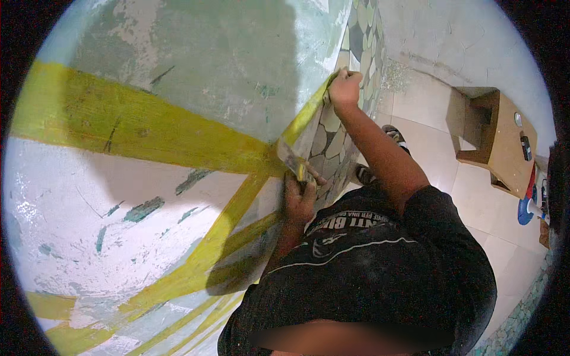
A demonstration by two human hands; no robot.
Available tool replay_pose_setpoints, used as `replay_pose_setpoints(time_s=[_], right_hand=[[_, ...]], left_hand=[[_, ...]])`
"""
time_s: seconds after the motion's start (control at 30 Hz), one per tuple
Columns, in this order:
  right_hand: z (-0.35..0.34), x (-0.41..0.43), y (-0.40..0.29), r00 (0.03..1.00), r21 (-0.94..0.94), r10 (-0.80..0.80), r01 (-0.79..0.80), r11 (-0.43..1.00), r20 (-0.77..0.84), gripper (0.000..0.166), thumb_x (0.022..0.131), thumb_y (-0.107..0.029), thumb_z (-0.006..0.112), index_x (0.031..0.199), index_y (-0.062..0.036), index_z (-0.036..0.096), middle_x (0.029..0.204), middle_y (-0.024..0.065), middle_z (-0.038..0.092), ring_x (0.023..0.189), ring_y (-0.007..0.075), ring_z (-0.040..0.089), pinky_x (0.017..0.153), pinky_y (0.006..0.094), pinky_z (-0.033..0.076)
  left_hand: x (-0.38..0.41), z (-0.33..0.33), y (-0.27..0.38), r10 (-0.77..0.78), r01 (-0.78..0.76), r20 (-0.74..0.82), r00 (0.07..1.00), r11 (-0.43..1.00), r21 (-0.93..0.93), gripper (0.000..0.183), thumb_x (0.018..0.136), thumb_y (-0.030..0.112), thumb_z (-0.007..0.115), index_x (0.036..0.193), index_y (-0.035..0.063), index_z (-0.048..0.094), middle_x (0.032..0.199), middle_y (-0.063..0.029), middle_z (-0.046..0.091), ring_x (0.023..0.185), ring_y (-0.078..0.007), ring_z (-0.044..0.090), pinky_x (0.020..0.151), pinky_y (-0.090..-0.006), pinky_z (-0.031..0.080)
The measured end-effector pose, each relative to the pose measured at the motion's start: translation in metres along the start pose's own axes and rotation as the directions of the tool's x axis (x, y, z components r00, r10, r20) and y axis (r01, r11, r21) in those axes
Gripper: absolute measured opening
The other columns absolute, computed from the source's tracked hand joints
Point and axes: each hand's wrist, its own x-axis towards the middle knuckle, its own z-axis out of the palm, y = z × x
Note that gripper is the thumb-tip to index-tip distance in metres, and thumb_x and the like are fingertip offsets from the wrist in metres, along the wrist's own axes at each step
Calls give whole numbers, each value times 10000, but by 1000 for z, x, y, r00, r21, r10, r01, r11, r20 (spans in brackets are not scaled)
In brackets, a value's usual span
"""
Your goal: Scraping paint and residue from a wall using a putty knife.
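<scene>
At the centre, my left hand (299, 200) grips a scraper (291, 159) with a flat metal blade and a partly yellow handle. The blade lies over a yellow band (178, 129) on the wall, where several bands meet. Farther up, my right hand (346, 91) has its fingers curled at the far end of a narrow yellow strip (307, 118), beside the stone-pattern border (331, 142). Whether it grips the strip or only rests there cannot be told. The wall (213, 58) has worn green and white patches and dark marks.
An open cardboard box (512, 133) stands on the tiled floor (427, 155) at the right, with a small black item (526, 148) on it. A blue round object (526, 211) lies beyond it. My feet in sandals (394, 135) are near the border.
</scene>
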Motion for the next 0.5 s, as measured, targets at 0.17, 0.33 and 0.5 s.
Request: replay_pose_setpoints(time_s=[0.17,0.33,0.5], right_hand=[[1,-79,-17,966,86,-257,255,963,9,247,939,-210,445,1043,13,423,932,258,510,897,432,528,775,484,417],[2,-51,-18,922,81,-387,385,919,5,221,951,-201,423,1022,8,427,882,252,516,844,428,537,744,492,418],[1,-10,-20,985,-94,-152,145,985,-82,227,953,-215,422,1007,5,427,845,244,530,804,433,541,730,504,418]], left_hand=[[-5,-8,-6,20,-17,-32,999,997,80,407,944,247,464,1243,-2,347,1003,-104,490,892,-199,523,832,-390,466],[0,5,14,-28,40,-106,994,992,116,383,950,232,454,1229,-11,355,987,-100,477,891,-198,524,830,-385,468],[0,-1,0,4,-4,-25,1000,1000,-6,372,958,173,417,1255,-37,338,1025,-116,473,885,-212,524,839,-388,467]])
